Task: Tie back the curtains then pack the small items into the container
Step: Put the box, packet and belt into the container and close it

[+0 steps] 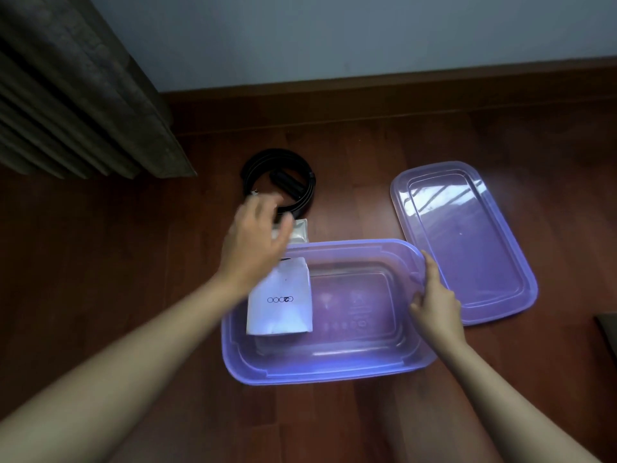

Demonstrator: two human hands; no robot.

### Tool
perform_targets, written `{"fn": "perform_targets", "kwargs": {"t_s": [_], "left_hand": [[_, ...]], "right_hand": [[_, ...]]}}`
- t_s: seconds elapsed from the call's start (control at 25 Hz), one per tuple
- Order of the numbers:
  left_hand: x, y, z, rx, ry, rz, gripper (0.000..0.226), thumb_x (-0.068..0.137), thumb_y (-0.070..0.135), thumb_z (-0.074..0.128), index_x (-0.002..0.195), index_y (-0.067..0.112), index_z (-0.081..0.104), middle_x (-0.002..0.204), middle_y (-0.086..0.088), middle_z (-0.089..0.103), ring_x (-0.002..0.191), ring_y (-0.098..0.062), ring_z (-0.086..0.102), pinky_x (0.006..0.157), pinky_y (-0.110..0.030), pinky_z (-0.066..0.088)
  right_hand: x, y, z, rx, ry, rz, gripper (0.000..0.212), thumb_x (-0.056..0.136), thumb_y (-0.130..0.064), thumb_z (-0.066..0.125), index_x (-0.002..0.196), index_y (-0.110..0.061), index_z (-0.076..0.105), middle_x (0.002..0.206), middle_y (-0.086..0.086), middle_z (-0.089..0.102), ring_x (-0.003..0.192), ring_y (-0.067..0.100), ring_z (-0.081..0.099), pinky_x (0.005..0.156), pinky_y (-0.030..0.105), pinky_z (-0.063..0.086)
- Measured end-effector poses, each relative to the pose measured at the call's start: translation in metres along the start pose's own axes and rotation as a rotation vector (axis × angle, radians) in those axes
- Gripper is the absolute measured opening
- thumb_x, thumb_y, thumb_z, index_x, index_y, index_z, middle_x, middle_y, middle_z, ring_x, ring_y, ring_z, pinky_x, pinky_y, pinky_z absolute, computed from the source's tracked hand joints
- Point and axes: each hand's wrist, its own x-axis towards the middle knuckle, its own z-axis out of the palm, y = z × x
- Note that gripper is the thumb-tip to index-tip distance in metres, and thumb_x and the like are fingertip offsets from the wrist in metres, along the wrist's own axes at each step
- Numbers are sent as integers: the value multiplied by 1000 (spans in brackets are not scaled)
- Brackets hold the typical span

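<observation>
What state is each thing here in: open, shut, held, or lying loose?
Translucent purple plastic container: open, on the floor.
Purple plastic lid: off, flat on the floor beside it.
White paper pouch: inside the container, against its left wall.
Coiled black strap: on the floor, unpacked.
Small white packet: on the floor, partly hidden.
Left hand: over the packet, blurred, grip unclear.
Right hand: grips the container's rim.

Bg: 1 plain pale blue-grey wall (334,35) fills the top of the frame. Below it a brown wooden skirting board (384,83) runs across, rising slightly toward upper right. Floor (100,255) is dark reddish-brown wood planks. Light is dim & soft, w/ faint sheen on the boards. Dark object (608,329) cut off at right edge; can't tell what.
</observation>
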Motion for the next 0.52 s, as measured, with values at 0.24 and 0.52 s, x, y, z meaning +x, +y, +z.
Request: {"fn": "perform_targets", "kwargs": {"t_s": [0.24, 0.52], "left_hand": [[107, -65, 29, 126, -306, -436, 72, 95, 31, 50, 151, 12, 8, 157, -16, 9, 140, -40, 20, 112, -44, 24], [127, -74, 54, 286, -362, -595, 42, 93, 19, 51, 131, 1, 45, 132, -24, 48, 116, -42, 53, 92, -46, 49]], "right_hand": [[1, 1, 0, 13, 8, 23, 81, 79, 4, 43, 147, -31, 16, 94, 23, 67, 79, 45, 57, 63, 40, 36], [0, -2, -3, -9, 24, 5, 82, 79, 5, 44, 148, -31, 17, 92, 23, 65, 80, 45, 57, 64, 40, 38]]}}
